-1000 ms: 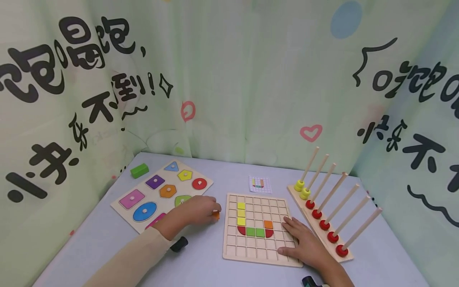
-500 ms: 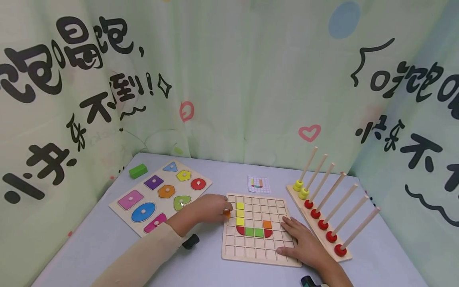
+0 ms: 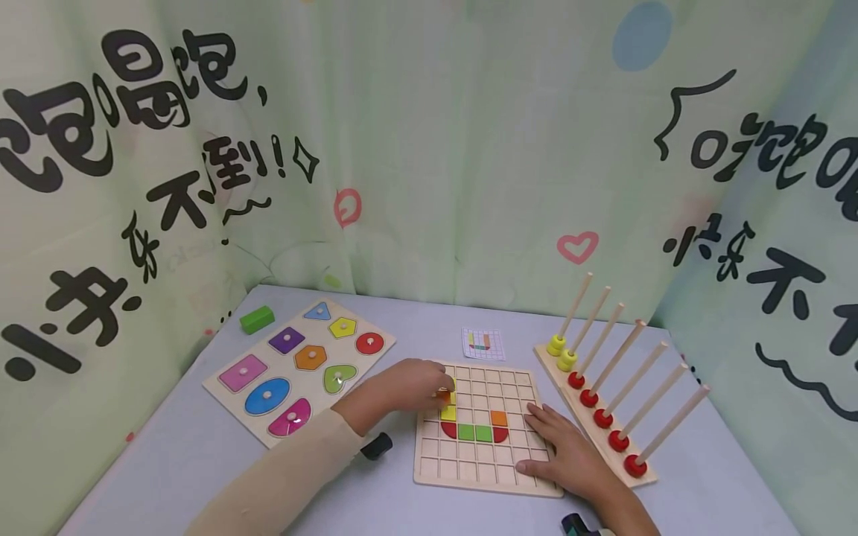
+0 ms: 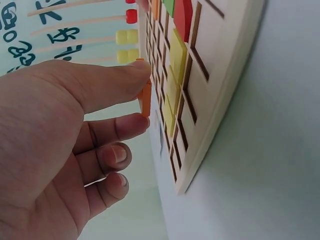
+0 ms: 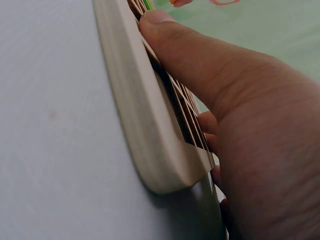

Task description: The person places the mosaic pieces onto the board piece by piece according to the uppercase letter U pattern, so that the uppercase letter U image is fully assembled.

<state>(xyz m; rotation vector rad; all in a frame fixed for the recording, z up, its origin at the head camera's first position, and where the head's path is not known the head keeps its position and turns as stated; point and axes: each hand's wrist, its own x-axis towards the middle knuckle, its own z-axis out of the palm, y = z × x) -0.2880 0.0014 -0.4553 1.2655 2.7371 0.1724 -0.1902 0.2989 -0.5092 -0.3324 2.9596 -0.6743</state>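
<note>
My left hand (image 3: 410,388) pinches an orange tile (image 4: 145,98) between thumb and finger, the other fingers loosely bent. It is above the left side of a wooden grid board (image 3: 439,470), apart from it in the left wrist view. Yellow tiles (image 4: 173,87) stand in a column there, partly covered by the hand in the head view. Green tiles (image 3: 474,432) with a red rounded tile (image 3: 501,434) at each end form a row below, and one orange tile (image 3: 499,418) lies above the right end. My right hand (image 3: 566,455) rests on the board's right edge, fingers spread.
A shape puzzle board (image 3: 258,365) with knobbed pieces lies on the left, a green block (image 3: 258,319) behind it. A small pattern card (image 3: 482,345) lies behind the grid board. On the right stands a bead rack (image 3: 596,413) with tall upright pegs.
My left hand has carried the orange tile rightward from beside the grid board to above its yellow column. The right hand stays in place on the board.
</note>
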